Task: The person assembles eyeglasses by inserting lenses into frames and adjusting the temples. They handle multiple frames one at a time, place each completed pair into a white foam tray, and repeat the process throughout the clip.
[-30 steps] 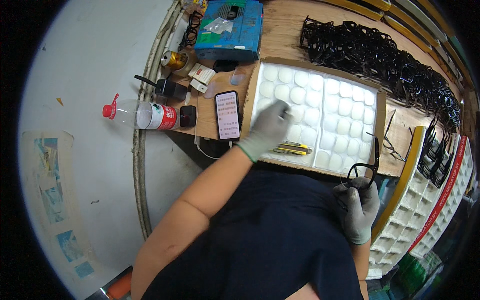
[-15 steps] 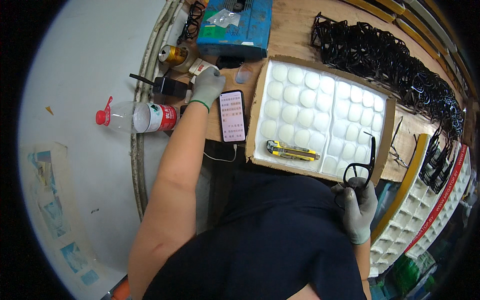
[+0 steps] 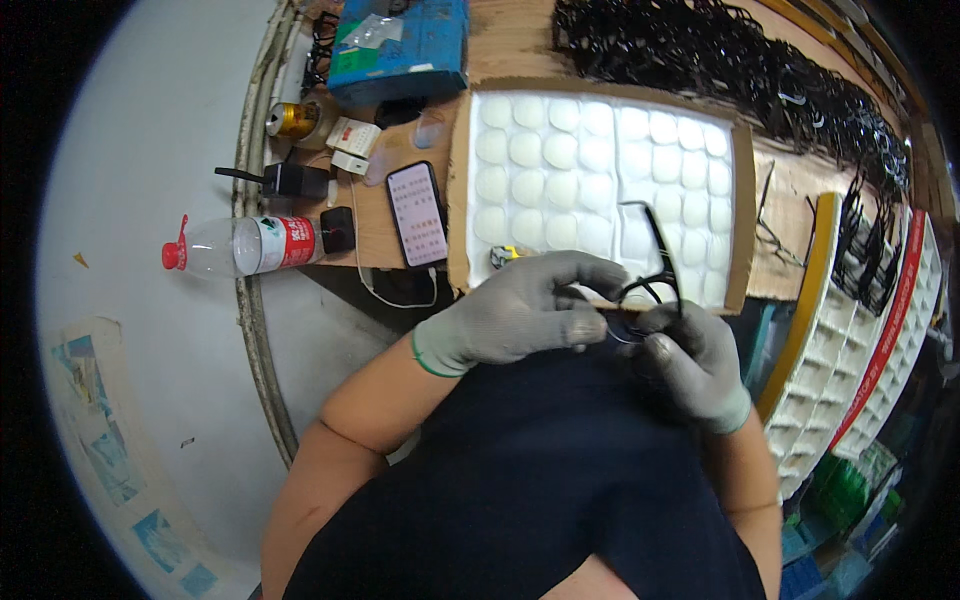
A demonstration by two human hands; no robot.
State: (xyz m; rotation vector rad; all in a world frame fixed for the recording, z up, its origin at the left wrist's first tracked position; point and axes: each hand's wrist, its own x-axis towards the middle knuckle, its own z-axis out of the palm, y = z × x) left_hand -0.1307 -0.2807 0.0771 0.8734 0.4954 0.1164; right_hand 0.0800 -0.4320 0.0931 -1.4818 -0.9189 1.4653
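Note:
My right hand [image 3: 700,365], in a grey glove, grips a black eyeglass frame [image 3: 668,262] over the near right edge of the tray. One temple points up and away; the gloved fingers partly hide the rims. A thin clear curved edge shows by the lower rim. My left hand [image 3: 520,308], also gloved, is beside the frame, index finger and thumb apart, fingertips close to the rim; I see nothing held in it. Beyond both hands lies a cardboard tray [image 3: 740,215] lined in white, with rows of pale round lenses [image 3: 528,186]. A yellow utility knife [image 3: 503,256] is mostly hidden behind my left hand.
Left of the tray lie a phone [image 3: 417,215] on a cable, a small white box [image 3: 353,136], a can [image 3: 291,120] and a plastic bottle [image 3: 240,246]. A blue metal box [image 3: 400,50] stands behind. Black frames [image 3: 700,60] are heaped at the far right, above white gridded racks [image 3: 810,370].
My left hand has left the small white box and come right to the eyeglass frame. My right hand still holds the frame, now lower in relation to the tray. The view has shifted.

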